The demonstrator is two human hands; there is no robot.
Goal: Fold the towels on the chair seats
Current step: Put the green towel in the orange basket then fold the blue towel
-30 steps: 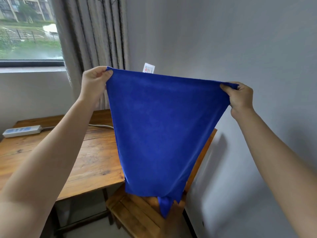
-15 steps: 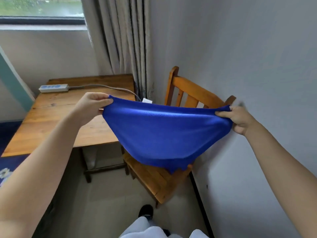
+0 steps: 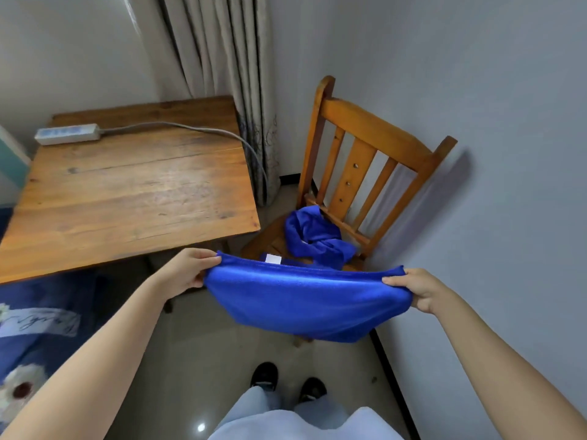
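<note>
Blue cloth is sagging between two hands: the held towel (image 3: 305,300) is hanging in the air just in front of the chair (image 3: 374,131), above the floor. Its top edge is stretching level and its body is drooping in a shallow pouch. The left hand (image 3: 187,274) is pinching one top corner and the right hand (image 3: 416,290) the other, fingers curled round the cloth. A white label (image 3: 273,258) is peeking up behind the top edge. Further back, a crumpled towel (image 3: 314,236) is lying bunched on the seat against the back slats, and the wooden table (image 3: 133,192) is standing to the left.

Judging by this, the work is only beginning. No neatly folded towel is showing, the held one is apparently going down to be laid out, and the crumpled one is waiting.

A second ago the hands were holding the towel high against the wall, hanging at full length; they are now lowering it, and it is bunching shorter.
</note>
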